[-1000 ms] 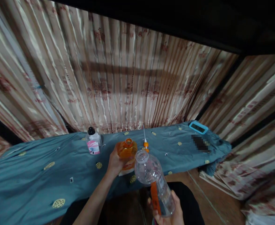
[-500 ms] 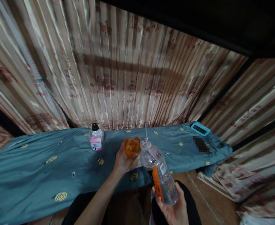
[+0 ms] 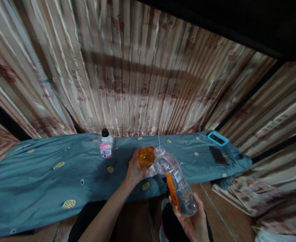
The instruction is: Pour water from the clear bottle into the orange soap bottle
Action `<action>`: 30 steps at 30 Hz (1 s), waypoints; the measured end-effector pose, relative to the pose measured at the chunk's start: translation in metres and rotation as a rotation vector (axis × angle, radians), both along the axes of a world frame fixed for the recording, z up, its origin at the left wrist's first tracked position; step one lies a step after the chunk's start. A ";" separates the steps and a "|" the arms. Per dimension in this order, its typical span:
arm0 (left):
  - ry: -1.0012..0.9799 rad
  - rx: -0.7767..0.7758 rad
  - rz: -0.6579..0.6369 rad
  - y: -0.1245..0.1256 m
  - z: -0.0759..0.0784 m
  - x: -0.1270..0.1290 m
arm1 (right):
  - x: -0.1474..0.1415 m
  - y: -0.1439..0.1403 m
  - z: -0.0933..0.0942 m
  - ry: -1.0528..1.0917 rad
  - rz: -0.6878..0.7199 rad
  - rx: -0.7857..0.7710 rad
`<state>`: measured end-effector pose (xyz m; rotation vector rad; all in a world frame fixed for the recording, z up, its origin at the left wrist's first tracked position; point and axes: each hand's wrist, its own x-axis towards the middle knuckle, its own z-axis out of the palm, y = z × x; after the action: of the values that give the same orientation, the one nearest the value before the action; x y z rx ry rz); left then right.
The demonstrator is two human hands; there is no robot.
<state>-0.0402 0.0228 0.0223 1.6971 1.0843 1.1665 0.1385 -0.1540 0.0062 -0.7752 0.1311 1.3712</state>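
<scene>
Tilting the clear plastic bottle with orange label (image 3: 175,181), clamped in the right hand (image 3: 194,223), toward the small orange plastic bottle (image 3: 145,156) gripped by the left hand (image 3: 135,171) above the blue patterned cloth (image 3: 49,174): misaligned mouths would likely spill liquid.

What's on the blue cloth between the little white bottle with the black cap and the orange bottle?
Nothing but cloth. In the head view, the stretch between the white bottle and the orange bottle is bare blue cloth with small yellow patterns.
</scene>
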 end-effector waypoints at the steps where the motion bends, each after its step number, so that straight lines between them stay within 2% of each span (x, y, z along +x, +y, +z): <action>1: 0.001 -0.007 0.000 -0.001 0.001 0.000 | 0.003 -0.001 -0.002 -0.004 0.014 0.006; 5: 0.006 -0.023 0.002 -0.002 0.005 -0.001 | 0.010 -0.008 -0.005 -0.022 0.045 0.027; 11: 0.037 -0.049 0.014 -0.004 0.007 -0.001 | 0.016 -0.018 0.002 -0.059 0.071 0.034; 21: 0.025 -0.019 0.000 -0.004 0.004 0.001 | 0.023 -0.030 0.008 -0.153 0.015 0.018; 30: 0.001 -0.032 -0.001 -0.001 0.003 0.000 | 0.024 -0.037 0.004 -0.115 -0.034 0.051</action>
<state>-0.0401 0.0222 0.0254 1.6742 1.0966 1.1418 0.1624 -0.1915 0.0101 -0.8038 0.0196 1.2896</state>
